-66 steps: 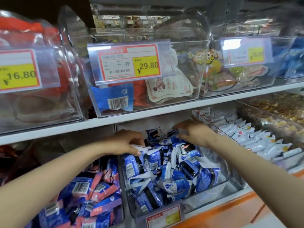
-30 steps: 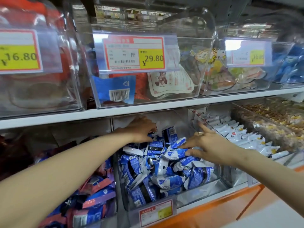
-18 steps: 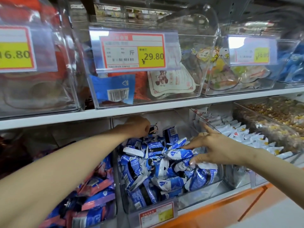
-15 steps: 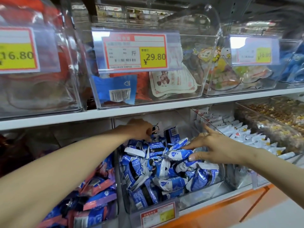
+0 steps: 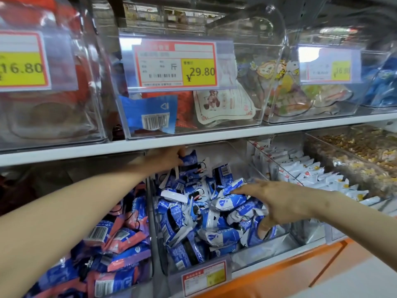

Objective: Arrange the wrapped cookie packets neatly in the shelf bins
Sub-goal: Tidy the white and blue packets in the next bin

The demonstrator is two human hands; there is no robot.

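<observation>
A clear bin (image 5: 285,244) on the lower shelf holds a heap of blue and white cookie packets (image 5: 206,214). At the back of the bin, just under the upper shelf, my left hand (image 5: 165,161) grips one blue packet (image 5: 190,161) lifted above the heap. My right hand (image 5: 277,203) lies over the right side of the heap, fingers spread and pointing left on the top packets, thumb tucked down among them.
A bin of blue and pink packets (image 5: 116,235) sits to the left, a bin of white packets (image 5: 309,175) to the right, then loose snacks (image 5: 363,147). The upper shelf board (image 5: 214,136) hangs low over the bins. An orange shelf edge (image 5: 285,265) runs in front.
My left hand has gone further back and lifted a blue packet clear of the heap. My right hand has slid a little lower and flatter on the right side of the heap.
</observation>
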